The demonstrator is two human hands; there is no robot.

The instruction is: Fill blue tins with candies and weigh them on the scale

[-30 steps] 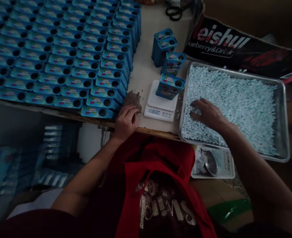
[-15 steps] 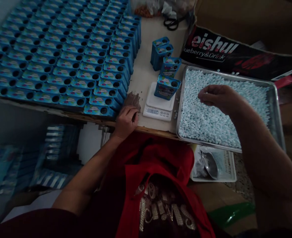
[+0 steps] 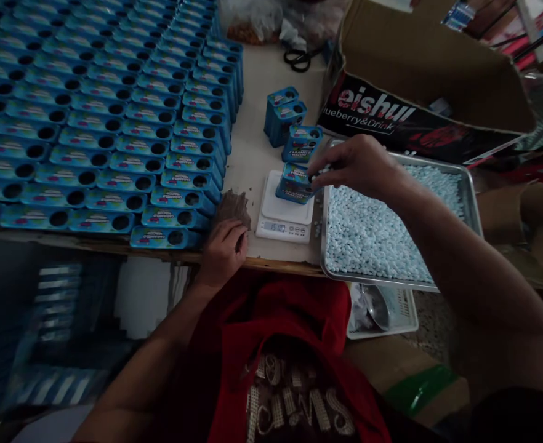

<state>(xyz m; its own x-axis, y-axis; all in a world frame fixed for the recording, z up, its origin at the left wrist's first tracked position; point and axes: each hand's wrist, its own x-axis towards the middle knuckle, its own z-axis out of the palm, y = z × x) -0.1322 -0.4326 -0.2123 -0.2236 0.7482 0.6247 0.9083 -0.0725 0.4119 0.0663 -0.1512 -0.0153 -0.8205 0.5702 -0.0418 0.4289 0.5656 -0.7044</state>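
My right hand pinches a few small pale candies at the top of a blue box lettered "CARAMELO". That box stands upright on a white digital scale, its display lit. A metal tray spread with many pale blue candies lies under my right forearm. My left hand rests at the table's front edge, fingers loosely curled, with no object visible in it. It touches a worn brown patch left of the scale. Three more blue boxes stand behind the scale.
Rows of blue boxes with round top holes fill the table's left side. Behind the tray stands an open cardboard carton. Black scissors lie at the back. Below the table, a white basket holds a metal scoop.
My right hand has moved left from above the candy tray to the box on the scale, with candies now showing in its fingers. My left hand stays at the table edge. The view has shifted slightly.
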